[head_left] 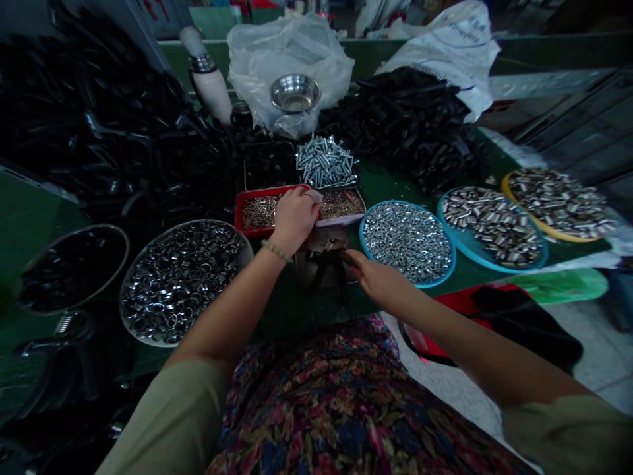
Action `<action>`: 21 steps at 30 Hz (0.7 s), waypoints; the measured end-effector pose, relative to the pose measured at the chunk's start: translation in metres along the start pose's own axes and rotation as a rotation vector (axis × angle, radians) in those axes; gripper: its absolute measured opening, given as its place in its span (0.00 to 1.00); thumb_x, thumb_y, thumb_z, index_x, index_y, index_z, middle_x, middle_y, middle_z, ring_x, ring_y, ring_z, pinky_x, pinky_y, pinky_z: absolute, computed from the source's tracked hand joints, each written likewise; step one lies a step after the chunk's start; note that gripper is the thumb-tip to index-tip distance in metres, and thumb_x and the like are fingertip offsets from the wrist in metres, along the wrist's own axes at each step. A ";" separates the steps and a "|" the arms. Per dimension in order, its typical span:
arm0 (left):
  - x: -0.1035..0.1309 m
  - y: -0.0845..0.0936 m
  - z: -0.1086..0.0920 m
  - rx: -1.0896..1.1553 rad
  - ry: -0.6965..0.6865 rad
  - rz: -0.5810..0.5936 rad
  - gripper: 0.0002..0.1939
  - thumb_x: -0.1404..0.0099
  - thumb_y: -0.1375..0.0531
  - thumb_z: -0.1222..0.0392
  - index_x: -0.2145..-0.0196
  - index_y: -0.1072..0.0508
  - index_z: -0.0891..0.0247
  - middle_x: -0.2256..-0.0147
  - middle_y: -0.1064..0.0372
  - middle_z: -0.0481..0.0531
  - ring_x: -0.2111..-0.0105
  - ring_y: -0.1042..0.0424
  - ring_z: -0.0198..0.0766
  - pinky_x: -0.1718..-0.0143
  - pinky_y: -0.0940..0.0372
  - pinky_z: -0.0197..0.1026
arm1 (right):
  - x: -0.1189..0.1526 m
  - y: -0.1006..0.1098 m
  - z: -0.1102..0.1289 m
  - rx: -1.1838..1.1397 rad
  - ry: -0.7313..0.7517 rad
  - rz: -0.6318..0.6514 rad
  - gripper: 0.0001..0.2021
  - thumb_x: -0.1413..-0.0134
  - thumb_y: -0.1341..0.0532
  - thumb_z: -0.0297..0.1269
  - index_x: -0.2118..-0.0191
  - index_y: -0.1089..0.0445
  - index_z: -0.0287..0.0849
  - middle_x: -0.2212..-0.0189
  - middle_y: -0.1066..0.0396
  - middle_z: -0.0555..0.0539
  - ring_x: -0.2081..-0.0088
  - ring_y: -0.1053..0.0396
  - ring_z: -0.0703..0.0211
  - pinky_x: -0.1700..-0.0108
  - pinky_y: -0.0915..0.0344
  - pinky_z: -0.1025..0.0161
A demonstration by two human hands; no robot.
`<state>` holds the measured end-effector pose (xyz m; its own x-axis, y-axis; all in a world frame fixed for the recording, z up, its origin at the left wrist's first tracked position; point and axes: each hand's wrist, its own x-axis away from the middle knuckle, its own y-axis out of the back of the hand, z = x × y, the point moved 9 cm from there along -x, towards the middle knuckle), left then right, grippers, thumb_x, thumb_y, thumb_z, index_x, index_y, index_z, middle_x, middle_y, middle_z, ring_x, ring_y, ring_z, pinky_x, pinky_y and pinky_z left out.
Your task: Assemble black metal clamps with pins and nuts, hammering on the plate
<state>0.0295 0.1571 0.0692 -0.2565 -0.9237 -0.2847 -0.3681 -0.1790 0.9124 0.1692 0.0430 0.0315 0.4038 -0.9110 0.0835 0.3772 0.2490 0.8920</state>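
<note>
Left hand, bead bracelet at wrist, over meeting edges of red tray and pale-rimmed tray, both filled with small fasteners; fingertips bunched, cannot tell whether anything is pinched. Right hand clamped on black part, in front of trays, above green tabletop. Silvery bolts heaped behind; blue basin of small shiny nuts just right; shiny rings in round container at left.
</note>
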 end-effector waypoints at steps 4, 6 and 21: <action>-0.059 -0.050 -0.023 -0.122 -0.114 0.225 0.12 0.35 0.47 0.65 0.64 0.23 0.65 0.60 0.27 0.60 0.51 0.37 0.51 0.49 0.47 0.54 | 0.005 0.028 -0.008 -0.090 -0.014 -0.245 0.19 0.36 0.53 0.38 0.41 0.43 0.43 0.49 0.29 0.39 0.53 0.27 0.48 0.54 0.30 0.53; -0.069 -0.066 -0.029 -0.151 -0.120 0.262 0.14 0.35 0.49 0.67 0.64 0.23 0.67 0.61 0.27 0.62 0.52 0.36 0.51 0.49 0.48 0.55 | 0.012 0.046 -0.018 -0.108 -0.072 -0.372 0.18 0.36 0.52 0.39 0.43 0.42 0.42 0.51 0.28 0.39 0.54 0.26 0.46 0.57 0.29 0.52; -0.079 -0.065 -0.023 0.054 -0.029 0.209 0.09 0.33 0.46 0.61 0.59 0.28 0.66 0.62 0.26 0.60 0.56 0.29 0.47 0.51 0.41 0.47 | 0.017 0.036 -0.046 -0.161 -0.141 -0.401 0.17 0.37 0.52 0.40 0.45 0.39 0.42 0.54 0.26 0.38 0.56 0.26 0.43 0.60 0.30 0.51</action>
<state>0.0940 0.2338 0.0391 -0.3578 -0.9285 -0.0996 -0.3511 0.0349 0.9357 0.2283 0.0515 0.0444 0.0865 -0.9790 -0.1847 0.6100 -0.0946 0.7867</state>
